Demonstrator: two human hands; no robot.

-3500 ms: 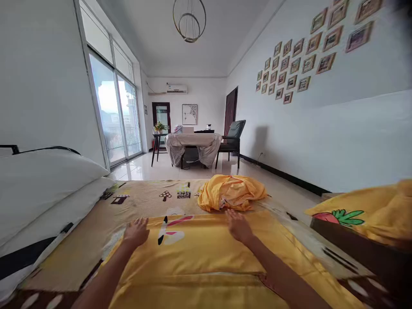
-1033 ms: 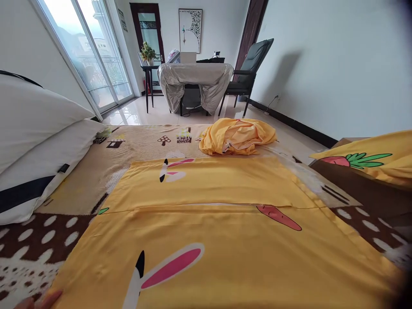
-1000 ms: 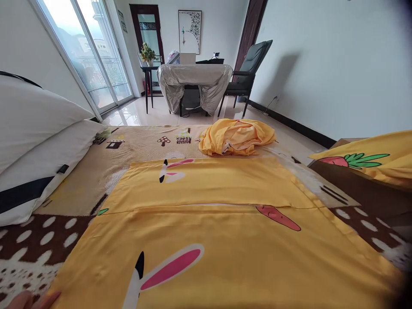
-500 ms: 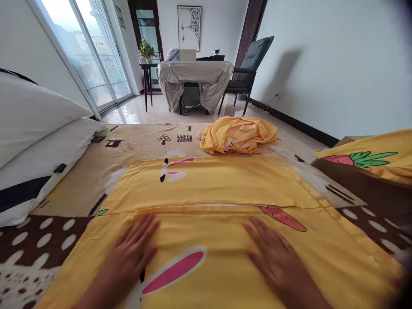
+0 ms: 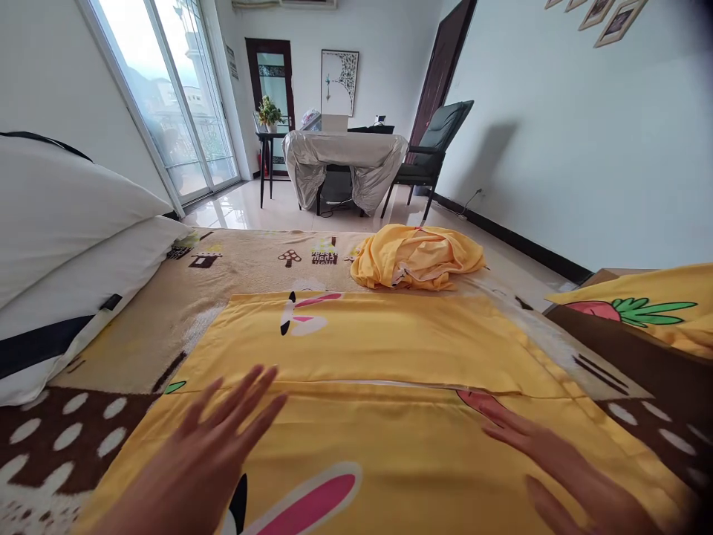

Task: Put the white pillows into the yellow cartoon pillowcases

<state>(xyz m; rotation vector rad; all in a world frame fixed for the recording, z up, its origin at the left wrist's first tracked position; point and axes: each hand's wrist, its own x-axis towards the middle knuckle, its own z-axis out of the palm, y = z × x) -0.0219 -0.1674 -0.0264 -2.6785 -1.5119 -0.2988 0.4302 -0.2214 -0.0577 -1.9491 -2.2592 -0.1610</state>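
Note:
A yellow cloth cover (image 5: 384, 438) printed with rabbits and carrots lies spread flat before me, with a slit-like opening running across it. Over its left part is my left hand (image 5: 206, 446), fingers spread and holding nothing. My right hand (image 5: 579, 464) is at the right, near a printed carrot, its fingers stretched out and thumb apart. Whether either hand touches the cloth I cannot tell. Beyond the cover's far edge sits a crumpled heap of matching yellow cloth (image 5: 417, 256).
Under the cover is a brown and beige patterned blanket (image 5: 134, 334). White cushions (image 5: 61, 223) with dark bands stand at left. Another yellow cloth (image 5: 662, 305) hangs over a brown box (image 5: 601, 331) at right. A covered table (image 5: 345, 148) and a dark chair (image 5: 431, 145) stand farther back.
My right hand has moved outward to the right, and my left hand has spread its fingers and shifted slightly. The view has tilted up a little. The cover lies as before.

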